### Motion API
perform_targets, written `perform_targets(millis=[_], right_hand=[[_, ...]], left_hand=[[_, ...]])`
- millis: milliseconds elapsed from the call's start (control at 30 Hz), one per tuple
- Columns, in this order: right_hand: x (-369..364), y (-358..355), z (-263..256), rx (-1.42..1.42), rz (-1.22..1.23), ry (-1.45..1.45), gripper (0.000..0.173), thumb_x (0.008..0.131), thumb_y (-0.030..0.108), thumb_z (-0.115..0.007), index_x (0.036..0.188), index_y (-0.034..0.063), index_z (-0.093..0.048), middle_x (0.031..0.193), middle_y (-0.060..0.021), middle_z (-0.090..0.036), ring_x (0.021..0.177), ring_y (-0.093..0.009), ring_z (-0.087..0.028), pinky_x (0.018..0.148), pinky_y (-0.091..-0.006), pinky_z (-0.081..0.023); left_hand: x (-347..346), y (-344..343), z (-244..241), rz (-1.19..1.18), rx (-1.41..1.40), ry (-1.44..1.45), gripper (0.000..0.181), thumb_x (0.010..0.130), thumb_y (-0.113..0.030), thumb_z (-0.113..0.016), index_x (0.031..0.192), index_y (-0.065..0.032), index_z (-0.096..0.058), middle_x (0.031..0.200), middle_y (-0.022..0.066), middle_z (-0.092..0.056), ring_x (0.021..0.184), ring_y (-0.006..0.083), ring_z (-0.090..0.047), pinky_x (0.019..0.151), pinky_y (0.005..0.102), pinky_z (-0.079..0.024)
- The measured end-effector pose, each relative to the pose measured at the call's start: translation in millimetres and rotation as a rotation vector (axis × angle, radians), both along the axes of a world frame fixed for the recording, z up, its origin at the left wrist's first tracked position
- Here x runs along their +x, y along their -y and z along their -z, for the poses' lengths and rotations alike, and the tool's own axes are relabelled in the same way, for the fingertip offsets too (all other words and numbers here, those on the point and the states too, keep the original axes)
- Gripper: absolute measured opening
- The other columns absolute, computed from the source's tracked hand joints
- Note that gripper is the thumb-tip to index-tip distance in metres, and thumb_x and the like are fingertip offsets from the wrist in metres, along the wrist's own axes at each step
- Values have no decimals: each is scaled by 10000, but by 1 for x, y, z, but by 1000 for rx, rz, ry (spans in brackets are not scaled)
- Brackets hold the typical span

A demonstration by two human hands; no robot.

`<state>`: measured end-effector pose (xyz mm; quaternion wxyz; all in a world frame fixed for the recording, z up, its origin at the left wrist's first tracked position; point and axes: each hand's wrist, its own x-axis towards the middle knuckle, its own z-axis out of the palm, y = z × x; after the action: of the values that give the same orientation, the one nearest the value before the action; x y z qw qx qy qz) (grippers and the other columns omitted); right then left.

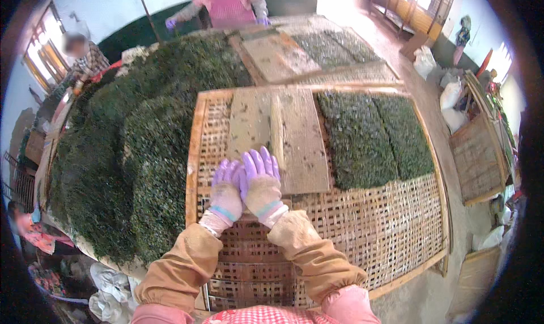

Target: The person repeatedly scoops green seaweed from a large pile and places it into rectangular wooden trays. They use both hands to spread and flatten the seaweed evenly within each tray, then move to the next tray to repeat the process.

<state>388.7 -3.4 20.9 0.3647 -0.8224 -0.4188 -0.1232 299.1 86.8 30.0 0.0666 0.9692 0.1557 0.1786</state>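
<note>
A wooden board [302,145] lies on a woven bamboo tray [365,230], with a raised wooden batten [277,133] running along its middle. Both my hands wear purple-coated gloves and lie side by side at the board's near left part. My left hand [226,184] rests palm down with fingers stretched forward. Close against it, my right hand [261,175] has its fingers extended near the batten's lower end. Neither hand grasps anything, and the palms are hidden. Right of the board sit two flat rectangular slabs of dark green leafy material [352,141], split by a narrow gap.
A large heap of loose dark green leafy material [161,154] spreads to the left. Beyond the tray, another framed tray [348,75] carries a board [276,56] and more slabs. A person [229,5] stands across the table; another [87,56] is at far left. White sacks [452,94] lie right.
</note>
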Motion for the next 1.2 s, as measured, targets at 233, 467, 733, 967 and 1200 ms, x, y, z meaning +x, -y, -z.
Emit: perform_targets(millis=[233,467,733,967,1200], right_hand=[[-1,5,2,11,12,39,499,910,180,-560,1383,23,-528,1430,-172,-529,1447,-393,-361,1217,-552,-223],[2,1,13,100,46,17,446,937,175,-549,1360,33,-542,1398,-166,-553,1421,-390,-402,1205,-539,-261],[7,-10,8,-340,32,6,570,961,237,-492,1495,67,-386,1545,-146,-411,1516,-324,-245,1261,-494,-112],[6,-8,-8,-438,86,62,575,942,287,-524,1479,111,-415,1526,-121,-439,1494,-347,-280,1246,-493,-159],[-24,-24,2,-313,106,189,424,945,254,-543,1339,98,-559,1402,-138,-556,1392,-379,-418,1179,-497,-296]], left_hand=[[1,6,7,-42,-52,-54,590,878,-247,-619,1427,-73,-489,1486,152,-452,1462,382,-298,1229,505,-189],[4,4,10,-101,12,-90,560,875,-231,-651,1402,-100,-513,1486,113,-470,1462,341,-326,1221,456,-241],[10,-1,24,-151,-46,-15,534,901,-211,-576,1423,-127,-500,1485,113,-474,1465,318,-324,1223,494,-204],[1,-8,7,14,-190,261,518,888,-69,-548,1405,-93,-508,1427,174,-524,1393,361,-425,1194,456,-302],[-139,-51,-14,-218,-336,565,372,969,-86,-526,1336,-68,-587,1357,205,-587,1301,380,-533,1120,430,-415]])
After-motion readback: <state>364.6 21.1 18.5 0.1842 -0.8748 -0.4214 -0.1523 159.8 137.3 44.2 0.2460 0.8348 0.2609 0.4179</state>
